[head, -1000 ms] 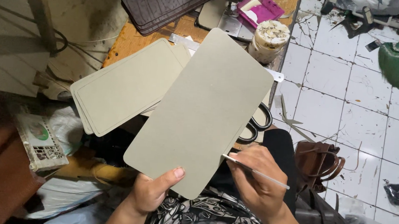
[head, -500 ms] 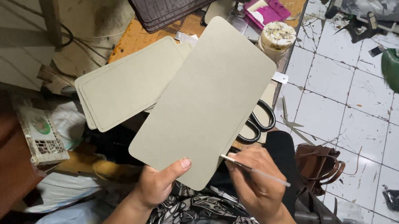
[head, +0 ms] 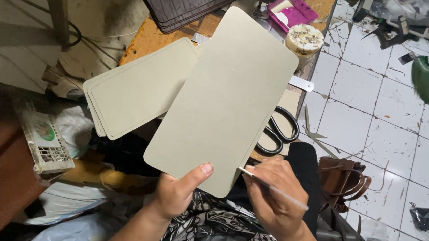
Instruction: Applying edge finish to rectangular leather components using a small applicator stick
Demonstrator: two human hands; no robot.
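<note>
Grey-green board panel (head: 223, 101), rounded at the corners, held up over the lap and the near edge of the wooden worktop (head: 144, 41). Left hand (head: 181, 192) clamped on the lower edge of the panel, thumb on the face, fingers behind. Right hand (head: 275, 196) closed around a thin pale marking tool (head: 273, 188), tip touching the lower right corner of the panel.

Stack of matching panels (head: 135, 91) lying on the worktop just left of the held one, partly under it; a faint line parallel to the edge visible on the top panel of the stack. No such line visible on the held panel.

Judged state of work: stack taken as already outlined, held panel at the start of its outline, with the tool at one corner and the rest of the perimeter untouched. Number of panels left cannot be told.

Also on the worktop: black-handled scissors (head: 277, 133) just right of the held panel, partly hidden by it; dark brown textured sheets (head: 193, 1) at the far end; magenta box (head: 290, 11); round pale tub (head: 305, 38) near the right edge. Brown bag (head: 342, 179) on the white tiled floor (head: 378, 118) beside the right hand.
</note>
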